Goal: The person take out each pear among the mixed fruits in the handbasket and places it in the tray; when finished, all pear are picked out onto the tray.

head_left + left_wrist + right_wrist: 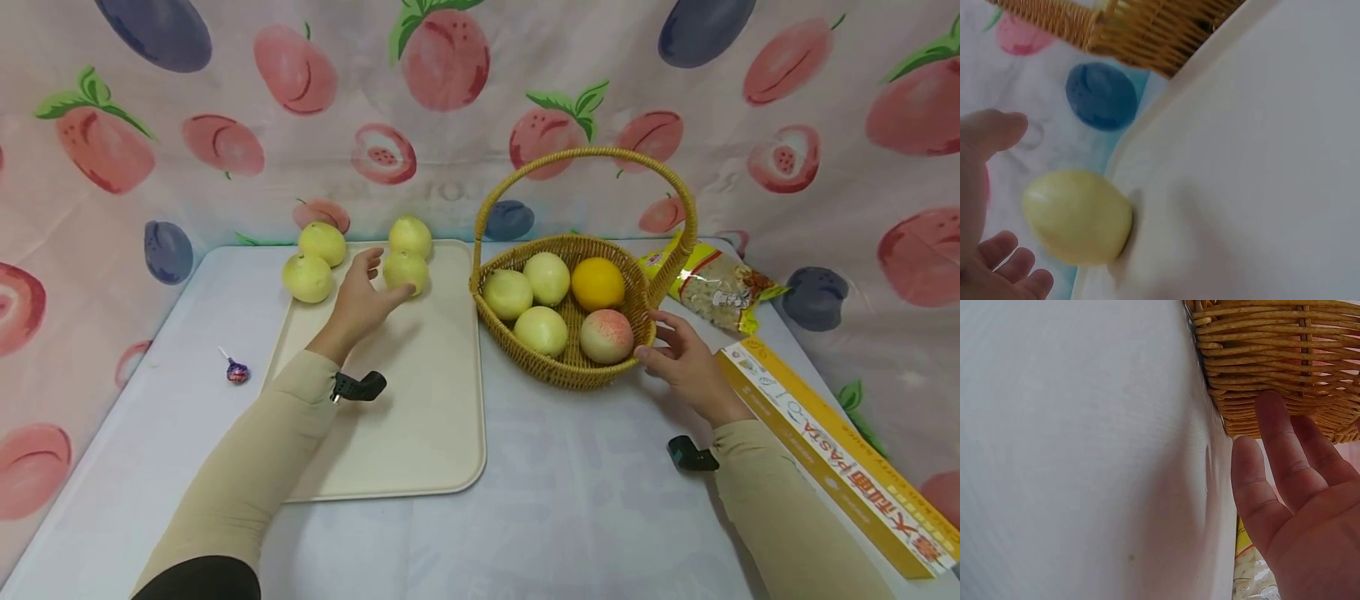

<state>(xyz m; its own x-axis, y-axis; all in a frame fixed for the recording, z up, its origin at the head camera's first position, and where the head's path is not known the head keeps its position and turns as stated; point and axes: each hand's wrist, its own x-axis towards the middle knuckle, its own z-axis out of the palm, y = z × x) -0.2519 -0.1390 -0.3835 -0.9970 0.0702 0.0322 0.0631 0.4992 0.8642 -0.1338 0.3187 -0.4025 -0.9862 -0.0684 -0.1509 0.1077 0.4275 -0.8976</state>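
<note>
My left hand [360,296] hovers over the far part of a beige tray [405,417], its thumb and fingers spread and nothing between them. Just right of its fingertips sit two pale yellow-green round fruits, the nearer fruit [406,272] close to the thumb. In the left wrist view one such fruit [1079,217] lies at the tray's edge. Two more, including a left fruit [307,278], sit at the far left corner. My right hand [693,367] touches the right side of a wicker basket [577,379], fingers [1282,434] fairly straight against the weave, thumb at the rim.
Inside the basket lie three pale green fruits, an orange [597,283] and a peach [607,337]. Its tall handle [585,153] arches above. Right of it are a yellow snack bag [716,287] and a long pasta box [840,458]. A lollipop [237,372] lies left of the tray.
</note>
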